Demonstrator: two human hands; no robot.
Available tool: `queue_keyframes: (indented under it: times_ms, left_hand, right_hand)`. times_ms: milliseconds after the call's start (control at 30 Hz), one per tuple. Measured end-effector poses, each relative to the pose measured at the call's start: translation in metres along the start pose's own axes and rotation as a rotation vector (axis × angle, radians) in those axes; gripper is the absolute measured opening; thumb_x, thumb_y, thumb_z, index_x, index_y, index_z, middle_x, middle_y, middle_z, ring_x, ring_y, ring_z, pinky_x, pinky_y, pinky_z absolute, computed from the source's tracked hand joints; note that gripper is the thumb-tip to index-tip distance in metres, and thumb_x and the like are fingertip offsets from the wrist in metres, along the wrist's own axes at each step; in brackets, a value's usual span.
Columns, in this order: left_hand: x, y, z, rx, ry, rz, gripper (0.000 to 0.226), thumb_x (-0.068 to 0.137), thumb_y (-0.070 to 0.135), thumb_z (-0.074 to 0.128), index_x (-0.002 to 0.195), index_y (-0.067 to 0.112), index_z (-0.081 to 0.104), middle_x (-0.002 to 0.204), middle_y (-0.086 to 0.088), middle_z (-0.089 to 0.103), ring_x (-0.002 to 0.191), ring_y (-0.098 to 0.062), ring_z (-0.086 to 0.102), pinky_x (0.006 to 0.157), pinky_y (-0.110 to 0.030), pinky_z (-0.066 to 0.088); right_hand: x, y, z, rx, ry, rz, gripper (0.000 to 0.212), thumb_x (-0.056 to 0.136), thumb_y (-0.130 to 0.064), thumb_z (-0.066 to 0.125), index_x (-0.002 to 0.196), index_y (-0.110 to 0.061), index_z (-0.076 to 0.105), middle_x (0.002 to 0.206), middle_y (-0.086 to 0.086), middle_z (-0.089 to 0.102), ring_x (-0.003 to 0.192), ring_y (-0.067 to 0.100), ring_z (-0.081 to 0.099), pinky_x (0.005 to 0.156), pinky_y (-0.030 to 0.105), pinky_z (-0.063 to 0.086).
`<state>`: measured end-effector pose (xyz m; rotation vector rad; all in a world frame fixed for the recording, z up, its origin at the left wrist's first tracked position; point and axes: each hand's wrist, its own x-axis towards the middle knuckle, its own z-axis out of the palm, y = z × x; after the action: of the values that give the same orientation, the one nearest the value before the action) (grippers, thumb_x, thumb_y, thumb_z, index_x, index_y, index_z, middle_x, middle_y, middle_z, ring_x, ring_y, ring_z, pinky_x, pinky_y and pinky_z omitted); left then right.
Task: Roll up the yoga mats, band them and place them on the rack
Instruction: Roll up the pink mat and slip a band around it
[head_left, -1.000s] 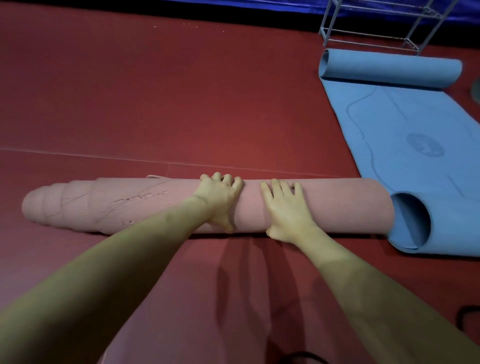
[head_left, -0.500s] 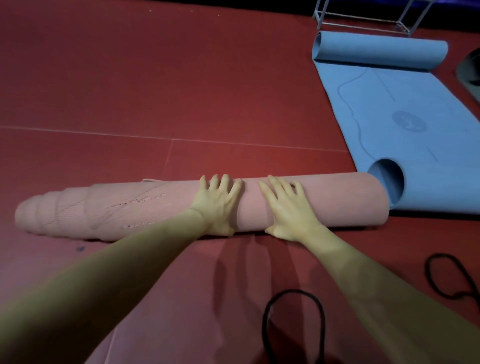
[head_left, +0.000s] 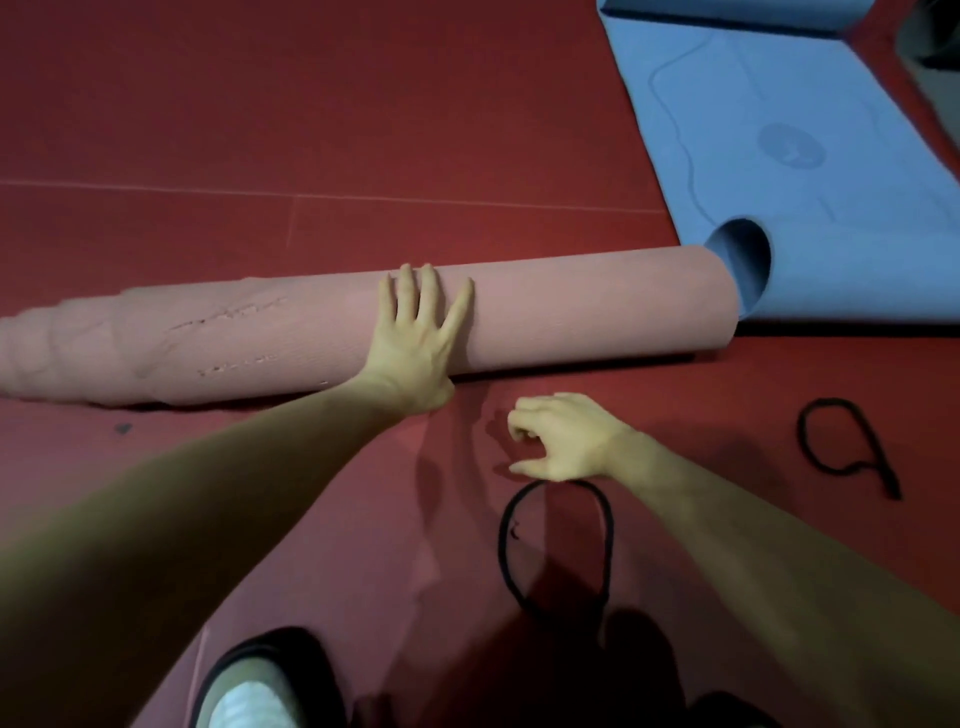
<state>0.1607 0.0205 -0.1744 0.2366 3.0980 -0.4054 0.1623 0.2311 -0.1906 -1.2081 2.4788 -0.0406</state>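
Observation:
A rolled pink yoga mat (head_left: 597, 306) lies across the red floor, its left end telescoped out. My left hand (head_left: 415, 343) presses flat on the middle of the roll with fingers spread. My right hand (head_left: 563, 439) hovers just in front of the roll, fingers loosely curled and holding nothing, right above the top of a black elastic band loop (head_left: 605, 525) on the floor. A second black band (head_left: 841, 447) lies to the right. A blue yoga mat (head_left: 810, 119) lies unrolled at the upper right, curled at both ends.
My shoe (head_left: 249, 691) shows at the bottom edge, close to the band loop. The blue mat's near curled end (head_left: 743, 260) touches the pink roll's right end. Red floor mats stretch away beyond the roll.
My right hand has left the pink roll and come down toward the black band loop. The view has tilted down, so the rack is out of frame. My left hand stays on the roll.

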Motion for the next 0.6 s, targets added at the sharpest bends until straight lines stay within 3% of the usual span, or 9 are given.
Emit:
queue_keyframes:
  times_ms: [167, 300, 400, 533, 600]
  left_hand:
    - [-0.001, -0.001, 0.0, 0.077, -0.023, -0.003, 0.117, 0.073, 0.048, 0.069, 0.149, 0.012, -0.013, 0.152, -0.03, 0.007, 0.139, -0.05, 0.013, 0.111, -0.061, 0.01]
    - [0.0, 0.001, 0.0, 0.101, 0.004, -0.019, 0.108, 0.079, 0.036, 0.066, 0.149, 0.011, -0.012, 0.152, -0.031, 0.012, 0.138, -0.05, 0.018, 0.11, -0.061, 0.016]
    - [0.003, -0.001, -0.002, 0.11, -0.048, -0.03, 0.12, 0.075, 0.044, 0.072, 0.147, 0.014, -0.019, 0.152, -0.031, 0.004, 0.14, -0.05, 0.011, 0.108, -0.067, 0.012]
    - [0.013, -0.009, -0.006, 0.095, -0.05, -0.025, 0.125, 0.07, 0.045, 0.075, 0.146, 0.017, -0.02, 0.15, -0.031, 0.012, 0.137, -0.048, 0.018, 0.105, -0.067, 0.019]
    - [0.02, -0.016, -0.009, 0.088, -0.058, 0.007, 0.121, 0.068, 0.048, 0.072, 0.148, 0.018, -0.014, 0.146, -0.029, 0.02, 0.131, -0.045, 0.028, 0.103, -0.062, 0.028]
  right_hand:
    - [-0.012, -0.004, 0.019, -0.005, -0.197, 0.018, 0.04, 0.077, -0.042, 0.068, 0.106, -0.02, 0.051, 0.111, -0.003, 0.046, 0.106, 0.017, 0.043, 0.094, 0.031, 0.03]
    - [-0.01, -0.005, 0.022, -0.073, -0.196, 0.023, 0.026, 0.083, -0.032, 0.062, 0.103, -0.017, 0.055, 0.113, 0.0, 0.045, 0.111, 0.019, 0.041, 0.1, 0.032, 0.028]
    - [-0.002, -0.008, 0.017, -0.069, -0.041, 0.122, 0.025, 0.087, -0.024, 0.052, 0.108, -0.013, 0.052, 0.116, 0.006, 0.053, 0.112, 0.026, 0.049, 0.096, 0.034, 0.031]
    - [0.012, -0.008, 0.009, 0.168, 0.336, 0.545, 0.022, 0.092, -0.02, 0.047, 0.111, -0.01, 0.05, 0.108, 0.01, 0.065, 0.1, 0.033, 0.061, 0.085, 0.037, 0.04]
    - [0.019, -0.005, 0.005, 0.18, 0.418, 0.742, 0.022, 0.095, -0.02, 0.045, 0.112, -0.01, 0.053, 0.111, 0.01, 0.064, 0.103, 0.032, 0.061, 0.088, 0.038, 0.039]
